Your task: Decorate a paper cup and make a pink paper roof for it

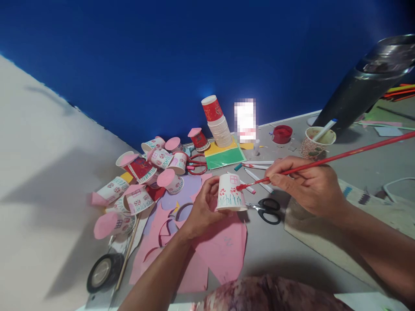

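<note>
Left hand [202, 207] fingers clasp an upturned paper cup [231, 193]; right hand [306, 183] fingers pinch a red brush [324, 160], its long handle slanting up-right, tip touching the cup's right side.

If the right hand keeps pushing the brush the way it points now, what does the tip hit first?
The right hand aims the red paintbrush leftward; its tip already appears to touch the paper cup held by the left hand, so the cup wall comes first, though depth is unclear.

scissors: 2 (black [267, 210], red [196, 164]) | tape rolls [103, 271]: 1 | paintbrushes [324, 160]: 1 | cup stacks [218, 122]: 1
</note>
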The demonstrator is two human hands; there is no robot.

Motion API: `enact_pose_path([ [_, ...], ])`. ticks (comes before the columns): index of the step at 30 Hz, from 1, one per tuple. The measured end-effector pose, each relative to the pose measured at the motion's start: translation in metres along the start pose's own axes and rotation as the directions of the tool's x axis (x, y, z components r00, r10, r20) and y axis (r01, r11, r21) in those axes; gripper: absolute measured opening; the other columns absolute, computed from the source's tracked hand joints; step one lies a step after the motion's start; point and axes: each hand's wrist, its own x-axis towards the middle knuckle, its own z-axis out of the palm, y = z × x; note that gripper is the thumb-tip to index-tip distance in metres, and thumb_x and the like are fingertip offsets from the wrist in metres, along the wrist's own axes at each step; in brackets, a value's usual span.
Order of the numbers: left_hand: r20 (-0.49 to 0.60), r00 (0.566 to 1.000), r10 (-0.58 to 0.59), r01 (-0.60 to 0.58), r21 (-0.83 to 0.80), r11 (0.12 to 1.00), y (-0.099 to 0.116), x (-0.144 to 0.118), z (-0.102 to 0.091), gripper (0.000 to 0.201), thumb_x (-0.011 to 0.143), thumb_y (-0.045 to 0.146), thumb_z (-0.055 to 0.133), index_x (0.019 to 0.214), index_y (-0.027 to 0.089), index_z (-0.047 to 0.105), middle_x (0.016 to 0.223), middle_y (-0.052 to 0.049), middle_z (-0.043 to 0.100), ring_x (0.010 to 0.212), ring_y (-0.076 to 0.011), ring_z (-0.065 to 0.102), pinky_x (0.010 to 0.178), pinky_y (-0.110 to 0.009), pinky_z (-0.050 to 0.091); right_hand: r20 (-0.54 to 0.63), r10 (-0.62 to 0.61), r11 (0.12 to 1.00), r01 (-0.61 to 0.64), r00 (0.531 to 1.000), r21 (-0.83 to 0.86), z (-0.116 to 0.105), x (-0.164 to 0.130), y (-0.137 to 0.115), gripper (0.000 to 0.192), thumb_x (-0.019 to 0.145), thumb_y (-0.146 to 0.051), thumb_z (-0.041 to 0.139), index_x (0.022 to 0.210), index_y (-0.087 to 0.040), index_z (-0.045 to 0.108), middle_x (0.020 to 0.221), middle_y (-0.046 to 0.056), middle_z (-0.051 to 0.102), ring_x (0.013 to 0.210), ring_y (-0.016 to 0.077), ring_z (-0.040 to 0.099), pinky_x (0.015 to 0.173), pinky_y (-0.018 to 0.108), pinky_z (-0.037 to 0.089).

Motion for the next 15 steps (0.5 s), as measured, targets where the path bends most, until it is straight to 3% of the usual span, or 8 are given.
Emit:
enact_pose_path([
  [3, -0.010, 1.000, -0.010, 0.010, -0.011, 1.000, 0.001, 0.000, -0.001, 0.083, 0.061, 0.021, 0.099, 0.131, 0.027, 0.056, 0.139, -0.011, 0.066, 0.133, -0.0346, 0.060, 0.108, -0.045, 0.051, -0.058, 0.004, 1.000, -0.004, 0.998, 0.004, 0.000, -0.001, 0.002, 0.012, 0.096, -0.031, 0.072, 0.086, -0.027, 0.075, 0.085, 0.002, 0.078, 0.076, 0.0198, 0.073, 0.071, 0.032, 0.058],
  [10, -0.040, 0.989, -0.145, 0.140, -0.109, 0.984, 0.006, -0.003, -0.009, 0.099, 0.051, 0.023, 0.103, 0.135, 0.029, 0.052, 0.126, -0.009, 0.069, 0.107, -0.0299, 0.069, 0.077, -0.033, 0.057, -0.151, 0.036, 0.990, -0.015, 0.988, 0.138, 0.003, 0.001, 0.008, 0.014, 0.102, -0.035, 0.065, 0.100, -0.026, 0.076, 0.083, 0.002, 0.079, 0.071, 0.0175, 0.072, 0.064, 0.029, 0.058],
  [15, -0.042, 0.986, -0.160, 0.155, -0.105, 0.982, 0.002, -0.005, -0.012, 0.110, 0.052, 0.035, 0.103, 0.146, 0.032, 0.047, 0.127, -0.010, 0.065, 0.086, -0.0219, 0.067, 0.060, -0.026, 0.051, -0.072, 0.034, 0.999, -0.033, 0.997, 0.023, 0.013, 0.000, 0.015, 0.018, 0.100, -0.038, 0.067, 0.107, -0.026, 0.078, 0.092, 0.003, 0.082, 0.077, 0.0179, 0.074, 0.068, 0.028, 0.060],
])
